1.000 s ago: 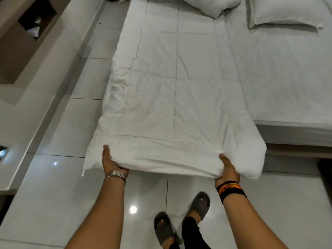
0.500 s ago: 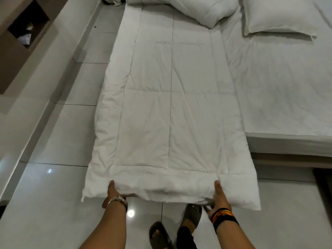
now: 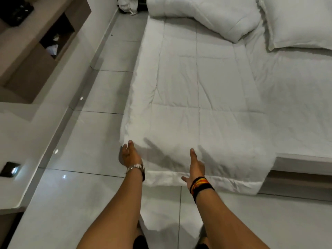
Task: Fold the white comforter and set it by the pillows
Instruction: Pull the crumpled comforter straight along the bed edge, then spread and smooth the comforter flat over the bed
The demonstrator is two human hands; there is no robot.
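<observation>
The white comforter [image 3: 197, 97] lies as a long folded strip along the left side of the bed, its near end drooping over the foot edge. My left hand [image 3: 129, 155] is open at the strip's near left corner, fingertips touching the edge. On top of the near end rests my right hand [image 3: 196, 168], fingers spread and gripping nothing. A white pillow [image 3: 298, 24] lies at the head on the right, and a second puffy white pillow [image 3: 215, 15] sits on the comforter's far end.
The bare mattress sheet [image 3: 296, 108] fills the right side. A glossy tiled floor [image 3: 93, 159] runs along the left of the bed. A wooden shelf unit [image 3: 36, 47] and a white ledge [image 3: 16, 141] line the left wall. More white bedding [image 3: 128, 5] lies at the far corner.
Both hands have let go of the comforter's near edge, which they held up before. The end now rests on the bed's foot, and the hands lie open on it.
</observation>
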